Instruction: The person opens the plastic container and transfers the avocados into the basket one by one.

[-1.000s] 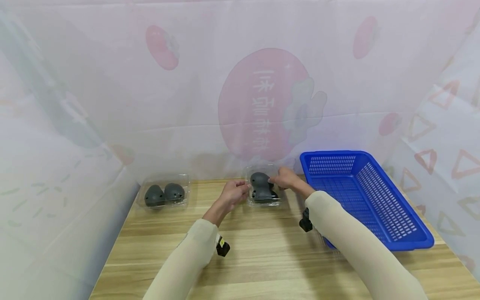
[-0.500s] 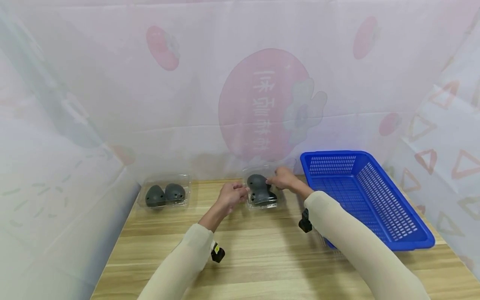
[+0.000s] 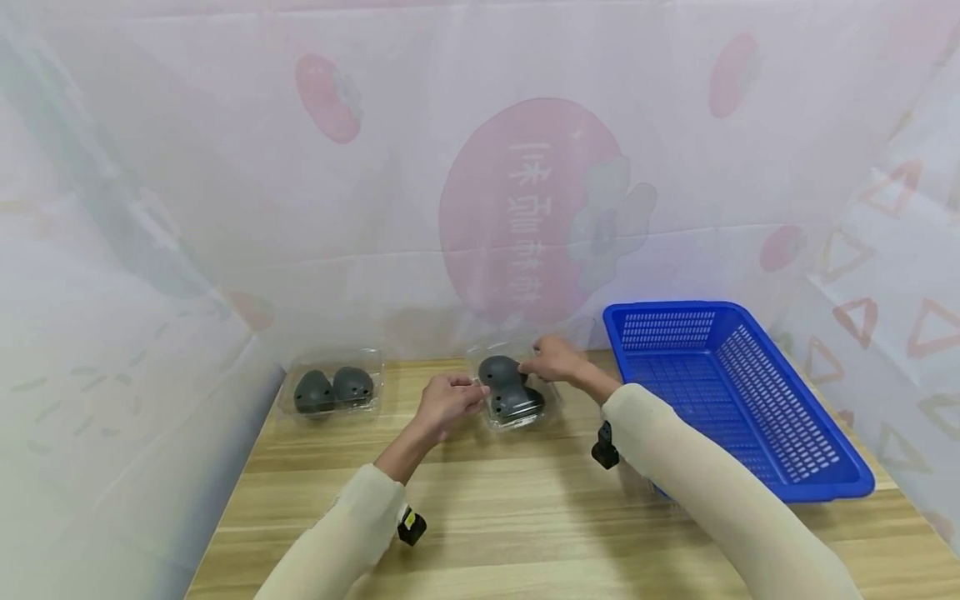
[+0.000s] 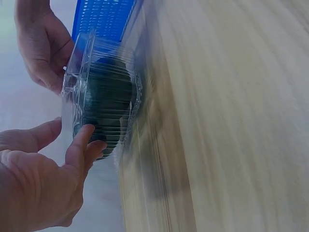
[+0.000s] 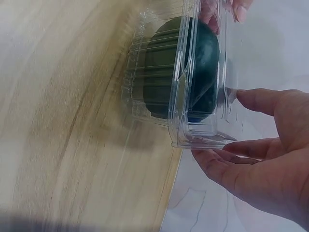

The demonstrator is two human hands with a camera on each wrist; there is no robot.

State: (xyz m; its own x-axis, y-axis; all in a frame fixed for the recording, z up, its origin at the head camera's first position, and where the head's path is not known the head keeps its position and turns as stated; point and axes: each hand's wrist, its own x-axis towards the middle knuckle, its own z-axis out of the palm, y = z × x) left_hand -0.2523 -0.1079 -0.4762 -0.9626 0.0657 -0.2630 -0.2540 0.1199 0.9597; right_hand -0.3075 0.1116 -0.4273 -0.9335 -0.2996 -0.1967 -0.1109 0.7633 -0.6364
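Observation:
A clear plastic clamshell box (image 3: 513,417) with dark green, smooth, rounded things (image 3: 501,372) inside stands at the back middle of the table. My left hand (image 3: 448,402) holds its left edge; in the left wrist view the thumb is by the lid and the fingers are against the ribbed side. At the opposite edge, my right hand (image 3: 558,360) pinches the rim, thumb on the lid side and fingers beneath, as the right wrist view shows. The lid looks closed. What kind of things lie inside cannot be told; small dark holes show on them.
A second clear box (image 3: 378,379) with two similar dark green things (image 3: 352,385) sits at the back left. A blue perforated basket (image 3: 757,400) stands on the right, beside my right forearm. Printed cloth (image 3: 375,208) hangs behind the wooden table (image 3: 495,517).
The middle box has shifted left and slightly towards me, turning a little. Both hands have moved left with it, the left one also drawing nearer to me. The other box and the basket stay put.

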